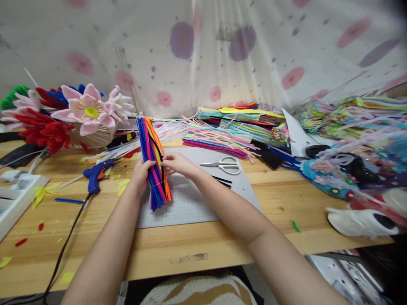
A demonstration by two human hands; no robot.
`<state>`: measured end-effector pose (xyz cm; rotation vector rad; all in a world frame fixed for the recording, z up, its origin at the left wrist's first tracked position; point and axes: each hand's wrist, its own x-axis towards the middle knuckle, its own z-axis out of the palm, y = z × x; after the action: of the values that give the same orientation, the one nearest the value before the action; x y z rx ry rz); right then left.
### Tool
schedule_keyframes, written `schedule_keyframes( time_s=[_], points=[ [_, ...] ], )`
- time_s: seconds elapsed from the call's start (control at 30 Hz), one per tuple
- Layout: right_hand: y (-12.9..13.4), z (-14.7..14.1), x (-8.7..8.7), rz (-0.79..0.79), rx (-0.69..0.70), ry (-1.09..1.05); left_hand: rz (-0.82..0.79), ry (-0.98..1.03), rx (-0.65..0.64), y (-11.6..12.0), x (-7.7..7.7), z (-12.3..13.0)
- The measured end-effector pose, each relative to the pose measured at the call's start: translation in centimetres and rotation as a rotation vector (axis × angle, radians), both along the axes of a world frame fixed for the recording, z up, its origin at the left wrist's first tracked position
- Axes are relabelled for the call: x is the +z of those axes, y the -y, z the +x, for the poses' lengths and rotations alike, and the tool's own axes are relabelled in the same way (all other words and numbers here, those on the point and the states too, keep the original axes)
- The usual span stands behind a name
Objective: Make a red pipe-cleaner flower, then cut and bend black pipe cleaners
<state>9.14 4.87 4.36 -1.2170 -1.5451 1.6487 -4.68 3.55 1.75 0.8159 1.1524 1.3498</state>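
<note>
A bundle of pipe cleaners [154,190] in blue, pink, yellow, orange and black stands tilted above the grey cutting mat [190,207]. My left hand [140,174] is closed round its left side. On the other side, my right hand [178,164] pinches at a black pipe cleaner [156,145] that bows out from the bundle; its fingertips partly hide the spot. A thin band seems to circle the lower part of the bundle. Scissors [233,166] with white handles lie on the mat to the right, beside several short black pieces [223,182].
A blue glue gun [93,176] with a black cord lies left, near a white power strip [19,199]. Pipe-cleaner flowers [89,108] fill the back left. Piles of pipe cleaners [219,135] line the back. A white shoe-like object [359,222] sits right.
</note>
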Motion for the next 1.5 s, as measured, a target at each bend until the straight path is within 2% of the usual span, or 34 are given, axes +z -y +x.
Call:
schedule_keyframes(
  time_s=[0.17, 0.3, 0.37, 0.43, 0.5, 0.6, 0.73, 0.83, 0.93, 1.0, 1.07, 1.13, 1.2, 1.27, 1.37, 1.5],
  points=[
    [-0.9, 1.2, 2.4, -0.039, -0.071, -0.058, 0.118, -0.174, -0.044, -0.2, 0.0, -0.4],
    [-2.1, 3.5, 4.2, -0.026, -0.123, -0.088, 0.108, -0.248, -0.08, -0.6, 0.1, -0.9],
    [-2.7, 5.0, 5.1, 0.005, -0.112, -0.091, 0.094, -0.269, -0.09, -0.7, 0.0, -1.1],
    [-3.2, 6.6, 5.7, 0.048, -0.04, -0.044, 0.106, -0.285, -0.09, -0.8, -0.1, -1.2],
    [-3.5, 8.1, 5.8, 0.073, 0.088, 0.105, 0.11, -0.297, -0.093, -0.9, -0.3, -1.2],
    [-3.4, 9.5, 4.7, 0.054, 0.277, 0.502, 0.06, -0.272, -0.073, -0.9, -0.3, -1.3],
    [-2.4, 11.0, 2.5, 0.122, 0.373, 1.079, -0.015, -0.147, 0.018, -0.9, 0.0, -1.5],
    [-1.8, 12.0, 2.0, 0.138, 0.411, 1.256, -0.04, -0.071, 0.032, -0.7, 0.2, -1.7],
    [-1.6, 11.7, 2.6, 0.314, 0.28, 1.193, -0.039, -0.029, 0.022, -0.7, 0.4, -1.5],
    [-1.3, 10.0, 3.1, 0.494, 0.16, 0.965, -0.035, -0.012, 0.013, -0.6, 0.5, -1.2],
    [-0.9, 7.3, 3.3, 0.609, 0.156, 0.654, -0.015, 0.005, -0.004, -0.6, 0.6, -0.6],
    [-0.5, 4.3, 3.0, 0.657, 0.214, 0.486, 0.015, 0.015, -0.032, -0.6, 0.6, 0.0],
    [-0.1, 1.8, 2.5, 0.678, 0.209, 0.516, 0.043, 0.013, -0.058, -0.6, 0.5, 0.4],
    [0.0, 0.3, 1.8, 0.664, 0.146, 0.625, 0.065, 0.006, -0.057, -0.5, 0.3, 0.6],
    [-0.1, -0.1, 1.1, 0.625, 0.081, 0.707, 0.094, -0.011, -0.032, -0.4, -0.2, 0.4],
    [-0.5, 0.2, 0.7, 0.532, 0.093, 0.646, 0.114, -0.02, -0.044, -0.3, -0.7, 0.1]
  ],
)
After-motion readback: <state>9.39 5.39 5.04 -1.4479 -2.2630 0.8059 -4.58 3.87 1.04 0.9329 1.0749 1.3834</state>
